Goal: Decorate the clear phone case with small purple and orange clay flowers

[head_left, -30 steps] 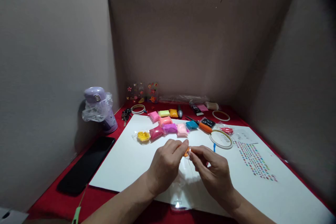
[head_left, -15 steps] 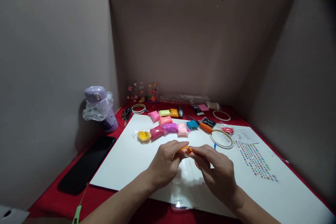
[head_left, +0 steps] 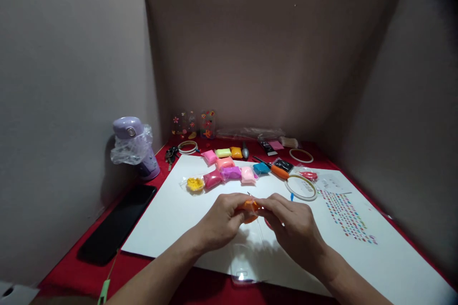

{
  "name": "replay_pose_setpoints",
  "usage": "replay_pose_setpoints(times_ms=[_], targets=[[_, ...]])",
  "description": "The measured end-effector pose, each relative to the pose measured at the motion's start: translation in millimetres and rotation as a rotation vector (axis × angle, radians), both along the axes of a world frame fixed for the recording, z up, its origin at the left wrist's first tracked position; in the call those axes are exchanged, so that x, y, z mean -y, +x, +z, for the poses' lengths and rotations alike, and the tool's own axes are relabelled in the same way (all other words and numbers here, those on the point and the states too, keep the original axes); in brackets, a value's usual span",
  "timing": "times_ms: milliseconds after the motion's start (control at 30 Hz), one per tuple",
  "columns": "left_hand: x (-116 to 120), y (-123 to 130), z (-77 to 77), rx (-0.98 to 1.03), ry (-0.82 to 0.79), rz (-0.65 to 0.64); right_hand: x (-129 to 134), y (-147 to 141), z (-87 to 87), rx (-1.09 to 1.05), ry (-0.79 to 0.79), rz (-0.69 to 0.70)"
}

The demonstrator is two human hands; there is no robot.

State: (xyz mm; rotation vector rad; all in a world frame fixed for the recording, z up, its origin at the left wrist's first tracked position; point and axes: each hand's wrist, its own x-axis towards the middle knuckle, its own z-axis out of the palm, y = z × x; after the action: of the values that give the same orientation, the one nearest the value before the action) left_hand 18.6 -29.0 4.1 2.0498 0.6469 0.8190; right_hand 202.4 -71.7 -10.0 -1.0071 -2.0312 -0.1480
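Over the front of the white board [head_left: 171, 219], an orange clay packet [head_left: 250, 205] in clear wrap is held between both hands. My left hand [head_left: 222, 217] pinches its left side with thumb and fingers. At its right edge, the fingertips of my right hand [head_left: 295, 221] are closed on the clear wrap. Part of the packet is hidden behind the fingers. A small red thing [head_left: 268, 223] shows by my right fingers, too covered to make out. Below the hands lies a clear phone case [head_left: 240, 262] at the board's front edge.
Several clay packets, such as a purple one [head_left: 231, 172] and an opened yellow one [head_left: 195, 184], lie behind the hands. An embroidery hoop [head_left: 301, 188] and gem stickers [head_left: 347, 217] are right. A black phone [head_left: 118, 224] and a purple bottle [head_left: 146, 167] stand left.
The orange packet has turned in my fingers, showing more of its orange face below. My right hand has shifted slightly; the whole view has moved a little.
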Motion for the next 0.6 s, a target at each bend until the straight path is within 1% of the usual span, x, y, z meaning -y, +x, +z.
replay_pose_setpoints(times_ms=[167, 267, 467, 533, 600], targets=[[-0.4, -0.8, 2.4, -0.001, -0.096, -0.061, -1.6, 5.4, 1.6, 0.069, -0.018, 0.047], [-0.2, -1.4, 4.5, 0.037, -0.165, -0.104, -2.3, 7.4, 1.9, 0.066, 0.048, 0.082], [1.8, -1.5, 7.6, 0.120, -0.313, -0.173, -0.1, 6.9, 1.2, 0.023, 0.223, 0.098], [1.9, -1.6, 8.3, 0.133, -0.342, -0.195, 0.5, 8.0, 2.4, 0.038, 0.245, 0.101], [1.2, -2.0, 8.3, 0.124, -0.355, -0.203, 0.7, 9.7, 4.4, 0.078, 0.232, 0.107]])
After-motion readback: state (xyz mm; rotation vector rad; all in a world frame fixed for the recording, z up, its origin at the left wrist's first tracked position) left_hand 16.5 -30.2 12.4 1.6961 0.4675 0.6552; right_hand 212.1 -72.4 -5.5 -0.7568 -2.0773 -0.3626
